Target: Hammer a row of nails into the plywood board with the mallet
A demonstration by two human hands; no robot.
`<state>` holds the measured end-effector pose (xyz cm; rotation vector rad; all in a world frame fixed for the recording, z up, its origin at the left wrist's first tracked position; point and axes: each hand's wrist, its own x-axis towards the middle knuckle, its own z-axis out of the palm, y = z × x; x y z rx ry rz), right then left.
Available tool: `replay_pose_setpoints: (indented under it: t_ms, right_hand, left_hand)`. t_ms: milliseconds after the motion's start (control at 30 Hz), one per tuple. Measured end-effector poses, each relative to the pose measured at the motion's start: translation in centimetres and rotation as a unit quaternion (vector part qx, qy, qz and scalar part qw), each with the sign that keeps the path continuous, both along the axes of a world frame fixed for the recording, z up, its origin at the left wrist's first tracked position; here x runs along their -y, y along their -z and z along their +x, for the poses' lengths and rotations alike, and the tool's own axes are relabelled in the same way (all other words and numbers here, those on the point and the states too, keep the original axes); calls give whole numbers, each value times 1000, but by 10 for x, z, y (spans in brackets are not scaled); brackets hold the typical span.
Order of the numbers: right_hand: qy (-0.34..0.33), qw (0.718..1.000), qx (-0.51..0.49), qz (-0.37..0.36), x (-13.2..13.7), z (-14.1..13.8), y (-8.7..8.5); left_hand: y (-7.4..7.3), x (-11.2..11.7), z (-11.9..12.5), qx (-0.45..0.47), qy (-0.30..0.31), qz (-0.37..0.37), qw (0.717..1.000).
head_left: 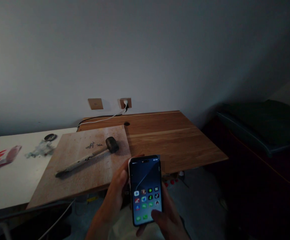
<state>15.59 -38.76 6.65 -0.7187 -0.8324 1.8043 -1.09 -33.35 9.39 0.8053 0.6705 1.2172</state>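
A lit smartphone [146, 190] stands upright between my two hands, its screen towards me with rows of app icons. My left hand [118, 188] is closed around the phone's left edge. From the right side my right hand [168, 213] grips it, the thumb lying over the lower right of the screen. Most fingers behind the phone are hidden. Beyond the phone, a black-headed mallet [84, 160] lies slantwise on a wooden board [79, 181]. A few small metal screws or similar pieces [92, 145] lie near the mallet's head.
The board rests across a brown wooden tabletop [160, 136] and a white table [7, 190]. On the white one are a red and white packet [2, 158], crumpled clear plastic [41, 149] and a round black item [50, 137]. Cables run to a wall socket [125, 103].
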Motion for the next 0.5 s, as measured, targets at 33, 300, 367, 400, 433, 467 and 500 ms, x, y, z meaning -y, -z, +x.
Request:
replay_pose_setpoints:
  t_ms: [33, 300, 367, 400, 433, 467, 500]
  right_hand:
    - [1, 1000, 22, -3, 1, -1, -3]
    - [-14, 999, 48, -20, 6, -4, -10]
    - [-19, 1000, 22, -10, 6, -4, -8]
    - [-19, 1000, 13, -9, 6, -5, -7]
    - [-18, 1000, 5, -12, 6, -5, -7]
    - [-16, 1000, -3, -16, 5, -6, -7]
    - [-13, 1000, -12, -19, 5, -7, -8]
  left_hand:
    - [-1, -2, 3, 33, 21, -21, 999]
    - [5, 7, 10, 138, 103, -147, 974]
    - [4, 10, 10, 147, 101, -146, 973]
    - [3, 11, 10, 149, 102, -146, 973]
    - [2, 12, 11, 149, 103, -145, 973]
    - [1, 12, 12, 148, 105, -142, 973]
    - [0, 12, 12, 145, 106, -136, 974]
